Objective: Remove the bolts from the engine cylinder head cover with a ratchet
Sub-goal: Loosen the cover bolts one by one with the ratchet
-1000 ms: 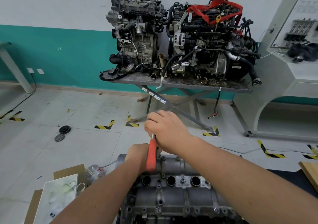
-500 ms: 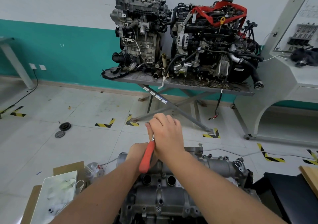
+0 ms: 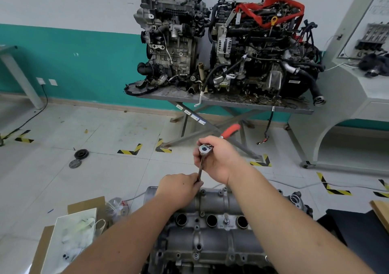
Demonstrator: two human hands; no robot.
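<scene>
The grey cylinder head cover (image 3: 210, 238) lies low in the middle, with three round plug holes and several bolts along its edges. My right hand (image 3: 219, 160) grips the ratchet (image 3: 204, 148) at its metal head, above the cover's far edge. The ratchet's red handle (image 3: 231, 131) points up and to the right, away from me. A dark extension bar (image 3: 200, 169) runs down from the ratchet head. My left hand (image 3: 179, 187) pinches the bar's lower end just above the cover's far left corner. The socket and the bolt under it are hidden by my left hand.
A cardboard box with a white bag (image 3: 71, 236) stands at the lower left. Two whole engines (image 3: 223, 42) sit on a metal table (image 3: 231, 105) by the teal wall. A white cabinet (image 3: 357, 109) is at the right, black discs (image 3: 81, 154) lie on the floor at left.
My right hand has lifted and turned the ratchet, so the red handle swung from pointing down toward me to pointing up and right. My left hand now pinches the exposed extension bar.
</scene>
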